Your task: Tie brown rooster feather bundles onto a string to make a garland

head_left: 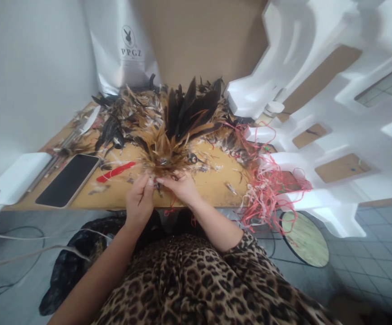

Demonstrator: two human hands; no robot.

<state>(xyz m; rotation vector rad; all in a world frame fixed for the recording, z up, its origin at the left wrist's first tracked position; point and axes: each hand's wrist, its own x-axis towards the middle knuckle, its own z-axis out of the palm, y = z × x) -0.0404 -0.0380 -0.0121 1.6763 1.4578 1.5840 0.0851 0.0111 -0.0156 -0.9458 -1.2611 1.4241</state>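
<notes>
At the front of the yellow-brown table (216, 189), my left hand (140, 196) and my right hand (182, 185) meet with fingertips pinched close together. Between them is the lower end of a bunch of feathers (167, 151), brown and golden at the base, with long black plumes fanning up behind. Both hands are closed on this base; the exact spot between the fingertips is too small to make out. A thin red strand (169, 211) hangs below my right hand. Left of the bunch lies a flat red strip (116, 171).
Loose feathers (131, 106) are heaped along the back. On the left lie a phone (67, 179) and a white power bank (16, 176) with a cable. Tangled red strings (266, 194) spill over the right edge, beside white foam pieces (344, 149). A round stool (304, 239) stands below.
</notes>
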